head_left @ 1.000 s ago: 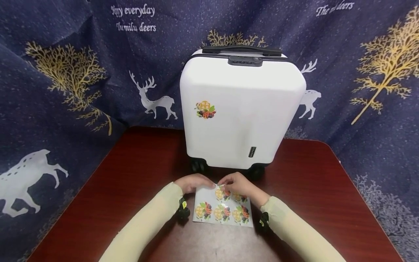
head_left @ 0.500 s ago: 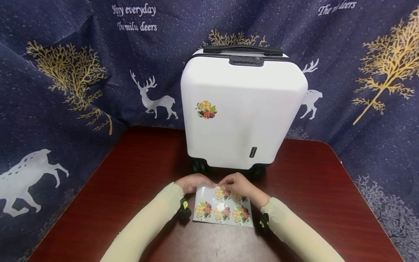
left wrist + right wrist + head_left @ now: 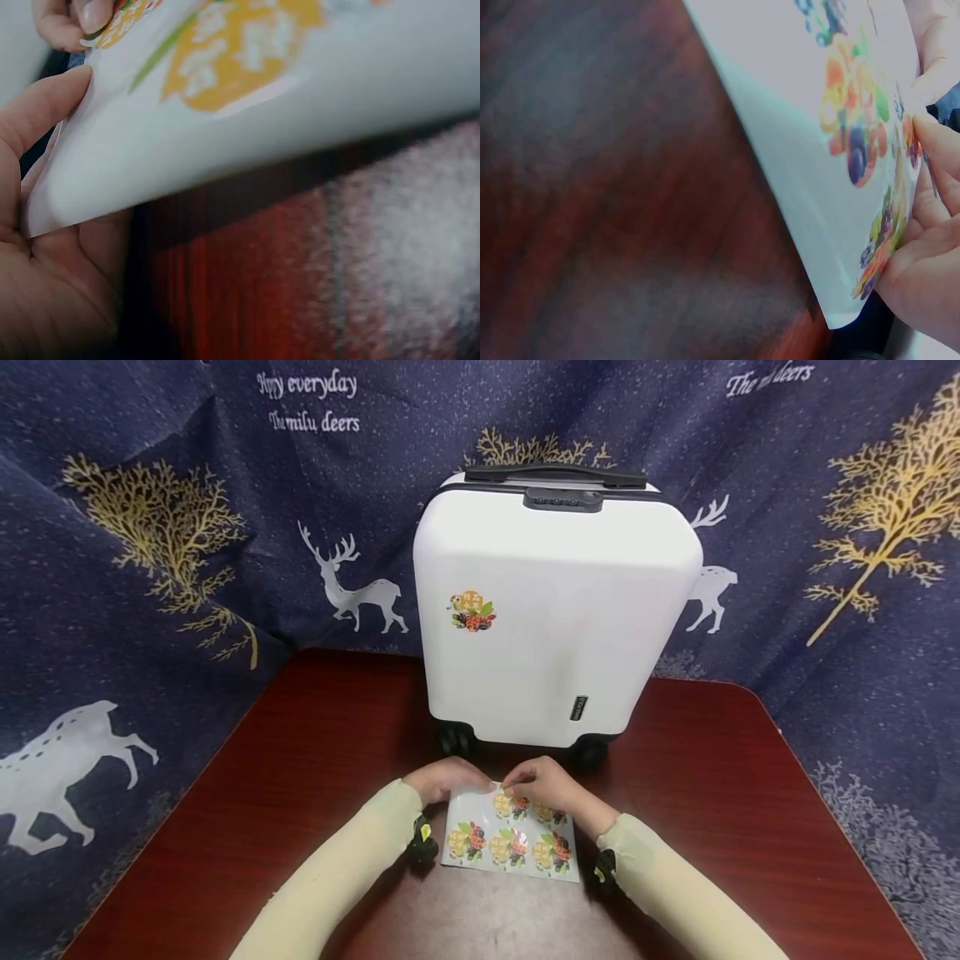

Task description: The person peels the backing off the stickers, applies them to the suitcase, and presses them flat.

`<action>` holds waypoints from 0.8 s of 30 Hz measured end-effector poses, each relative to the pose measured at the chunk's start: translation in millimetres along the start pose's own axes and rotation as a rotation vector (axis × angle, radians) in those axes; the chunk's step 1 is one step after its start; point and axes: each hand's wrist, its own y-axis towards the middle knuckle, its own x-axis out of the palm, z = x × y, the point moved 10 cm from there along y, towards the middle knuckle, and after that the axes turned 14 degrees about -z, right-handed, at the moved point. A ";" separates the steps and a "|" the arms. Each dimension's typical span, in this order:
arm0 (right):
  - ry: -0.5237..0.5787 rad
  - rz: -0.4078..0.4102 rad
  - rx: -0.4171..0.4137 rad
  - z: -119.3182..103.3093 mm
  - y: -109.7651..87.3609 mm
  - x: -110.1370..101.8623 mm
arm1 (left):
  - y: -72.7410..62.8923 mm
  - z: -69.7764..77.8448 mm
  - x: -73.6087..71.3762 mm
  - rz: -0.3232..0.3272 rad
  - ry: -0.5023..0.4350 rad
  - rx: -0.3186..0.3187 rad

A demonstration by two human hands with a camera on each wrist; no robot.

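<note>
Your left hand (image 3: 447,779) grips the sticker sheet (image 3: 474,807) by its far edge, and your right hand (image 3: 551,785) pinches at that same edge just beside it. The sheet is in front of the suitcase (image 3: 555,618), near its wheels (image 3: 453,740), and the table (image 3: 720,777) reaches well past the sheet's left and right edges.

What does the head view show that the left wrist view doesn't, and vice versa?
Only the head view shows the black carry handle of the white hard-shell suitcase, the white deer on the dark blue cloth, and the cream sleeves.

Only the left wrist view shows the palm side of the left hand, with fingers under the edge of the glossy white rectangular sticker sheet.

Both show the sheet, the left hand, the right hand and the dark red wooden table.
</note>
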 end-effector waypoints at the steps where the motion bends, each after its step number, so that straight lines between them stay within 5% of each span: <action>1: 0.000 -0.004 -0.007 0.1 0.5 0.3 | -0.4 0.4 -0.7 0.012 0.018 -0.001; 24: -0.127 0.049 -0.032 -4.0 -2.9 -6.8 | 0.8 1.7 -2.3 0.035 0.092 -0.012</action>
